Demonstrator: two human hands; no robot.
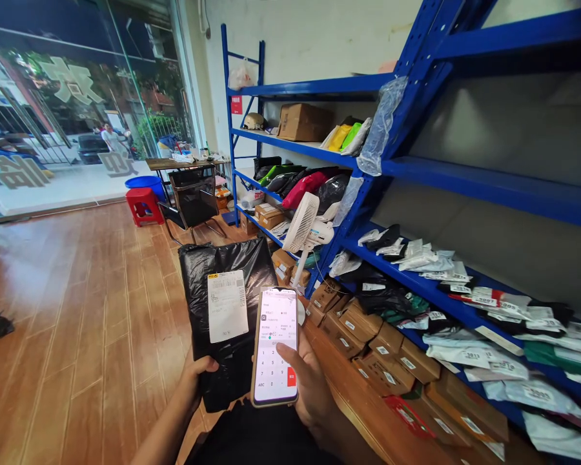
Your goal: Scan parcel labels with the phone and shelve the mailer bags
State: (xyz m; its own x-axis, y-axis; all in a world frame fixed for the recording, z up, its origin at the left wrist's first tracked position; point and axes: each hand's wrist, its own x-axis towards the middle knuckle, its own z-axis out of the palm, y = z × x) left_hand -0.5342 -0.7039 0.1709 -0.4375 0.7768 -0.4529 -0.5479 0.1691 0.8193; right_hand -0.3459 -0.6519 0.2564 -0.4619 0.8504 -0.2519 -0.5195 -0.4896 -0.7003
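My left hand [197,378] grips the lower left edge of a black plastic parcel bag [223,258] that carries a white shipping label [227,305]. My right hand [310,381] holds a smartphone [274,345] upright in front of the parcel, with the thumb resting on the lit screen, which shows a number keypad. The phone covers the bag's lower right part.
Blue metal shelving [465,174] runs along the right, loaded with poly-bag parcels [489,316] and cardboard boxes [377,342]. A white fan [303,226] stands by the rack. A black chair [193,197], a red stool [142,205] and a table stand farther back on the wooden floor [77,290] near glass doors.
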